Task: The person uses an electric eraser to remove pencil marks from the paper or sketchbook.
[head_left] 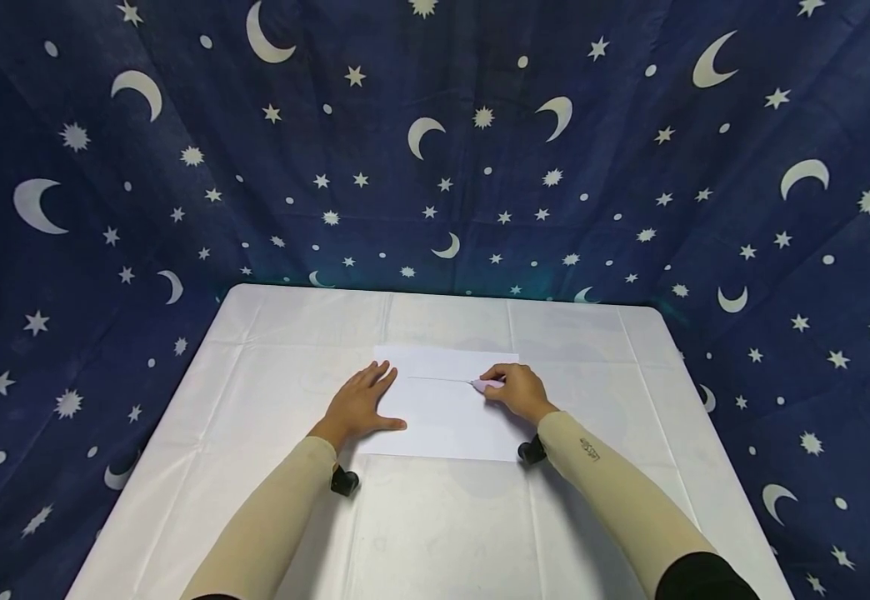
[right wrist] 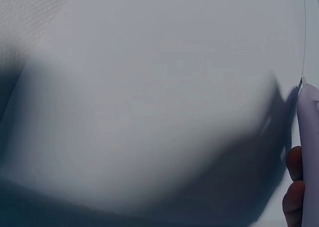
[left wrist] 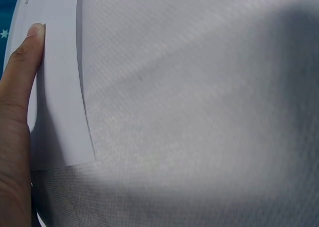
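Note:
A white sheet of paper (head_left: 442,425) lies flat on the table. My left hand (head_left: 360,406) presses on its left side with thumb and fingers spread; the thumb (left wrist: 31,55) lies straight on the paper in the left wrist view. On the right, my right hand (head_left: 519,392) grips a lilac utility knife (head_left: 489,384). Its small tip touches the sheet at the end of a thin straight line (head_left: 438,379) running left toward the left hand. In the right wrist view the knife (right wrist: 310,147) shows a thick body, with two fingertips (right wrist: 294,197) against its side.
The table (head_left: 435,533) has a creased white cover and rounded far corners. A dark blue curtain (head_left: 375,150) with moons and stars surrounds its far edge and sides. A small black device (head_left: 344,481) sits at the left wrist, another black device (head_left: 532,451) at the right.

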### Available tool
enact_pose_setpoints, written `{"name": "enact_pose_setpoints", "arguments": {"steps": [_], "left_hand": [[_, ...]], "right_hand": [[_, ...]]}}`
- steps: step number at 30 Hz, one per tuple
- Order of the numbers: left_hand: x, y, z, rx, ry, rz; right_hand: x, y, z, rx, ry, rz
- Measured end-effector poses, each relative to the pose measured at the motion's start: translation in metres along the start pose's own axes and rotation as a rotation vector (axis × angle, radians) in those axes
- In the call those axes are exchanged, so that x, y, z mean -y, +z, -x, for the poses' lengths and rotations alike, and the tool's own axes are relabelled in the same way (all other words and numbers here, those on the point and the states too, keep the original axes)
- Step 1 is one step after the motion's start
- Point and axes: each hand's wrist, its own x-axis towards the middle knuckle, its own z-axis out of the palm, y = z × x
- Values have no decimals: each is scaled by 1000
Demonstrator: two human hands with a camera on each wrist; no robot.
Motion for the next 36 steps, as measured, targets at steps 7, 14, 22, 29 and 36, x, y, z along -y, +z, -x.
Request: {"name": "enact_pose_setpoints", "arguments": {"steps": [7, 14, 22, 29, 36], "left_hand": [[0, 1, 0, -2, -2, 4], [0, 2, 0, -2, -8, 8], [1, 1, 0, -20, 10, 8], [0, -1, 0, -5, 4, 7], [0, -1, 1, -10, 12, 4]], "right_hand": [[3, 5, -3, -1, -10, 6], [1, 4, -2, 3, -9, 19], [-1, 0, -2, 1, -2, 13], [4, 4, -3, 1, -17, 4], [3, 4, -3, 3, -15, 8]]}}
